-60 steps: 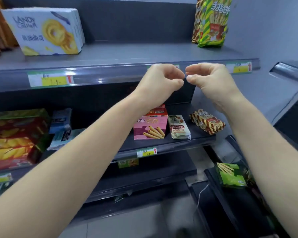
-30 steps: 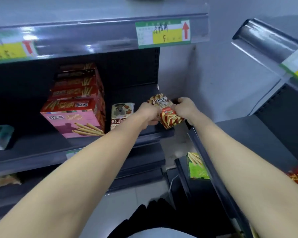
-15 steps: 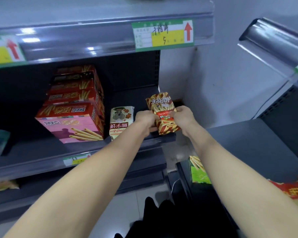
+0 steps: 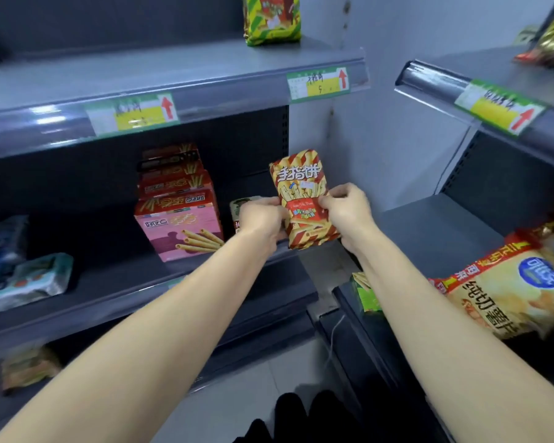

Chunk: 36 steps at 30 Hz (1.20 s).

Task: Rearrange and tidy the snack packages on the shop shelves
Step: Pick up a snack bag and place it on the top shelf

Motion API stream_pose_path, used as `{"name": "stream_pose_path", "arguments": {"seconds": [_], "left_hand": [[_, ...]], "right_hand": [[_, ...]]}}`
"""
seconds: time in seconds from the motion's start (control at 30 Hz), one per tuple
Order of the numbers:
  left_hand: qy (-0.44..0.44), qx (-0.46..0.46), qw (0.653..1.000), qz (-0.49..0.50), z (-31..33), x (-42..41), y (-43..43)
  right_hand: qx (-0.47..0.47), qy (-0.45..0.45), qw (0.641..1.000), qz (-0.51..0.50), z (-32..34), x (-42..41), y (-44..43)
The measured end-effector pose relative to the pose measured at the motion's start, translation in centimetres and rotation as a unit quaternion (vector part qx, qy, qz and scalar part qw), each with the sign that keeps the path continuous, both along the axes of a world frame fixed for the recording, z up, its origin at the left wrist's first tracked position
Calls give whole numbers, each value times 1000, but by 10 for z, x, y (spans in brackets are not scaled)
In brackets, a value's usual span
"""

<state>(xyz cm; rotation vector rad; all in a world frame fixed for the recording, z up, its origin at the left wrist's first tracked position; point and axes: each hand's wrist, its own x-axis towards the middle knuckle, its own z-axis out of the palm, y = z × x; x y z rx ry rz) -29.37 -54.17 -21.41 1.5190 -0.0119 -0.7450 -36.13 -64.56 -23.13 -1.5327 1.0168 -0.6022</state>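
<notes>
While left hand [image 4: 262, 219] and right hand [image 4: 347, 209] pinch the striped bag [image 4: 301, 190], fingers [image 4: 327, 202] curled, another packet [image 4: 241, 206] sits half-hidden.

The middle shelf [image 4: 109, 282] carries a row of pink and red boxes [image 4: 179, 225] running front to back. A small pack [image 4: 244, 204] stands just beside them on the right, and bluish packs [image 4: 23, 279] lie flat at the left. The upper shelf [image 4: 173, 68] bears a green striped bag [image 4: 271, 20], upright, with price labels [image 4: 131, 113] on its front edge. The right-hand shelf [image 4: 429, 231] holds a yellow crisp bag [image 4: 518, 292] lying flat.
</notes>
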Motion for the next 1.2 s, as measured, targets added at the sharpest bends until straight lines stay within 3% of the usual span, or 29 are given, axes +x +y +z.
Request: {"name": "stream_pose_path", "arguments": {"seconds": [0.2, 0.4, 0.8, 1.2], "left_hand": [[-72, -4, 997, -1, 19, -24, 40], [-150, -63, 987, 8, 46, -37, 61], [-309, -183, 933, 17, 150, -15, 38], [-350, -200, 911, 83, 189, 66, -48]], "right_hand": [[-11, -56, 998, -23, 16, -26, 39], [-57, -125, 990, -35, 51, -40, 60], [-150, -317, 936, 12, 162, -13, 39], [-155, -339, 924, 84, 204, 68, -46]]}}
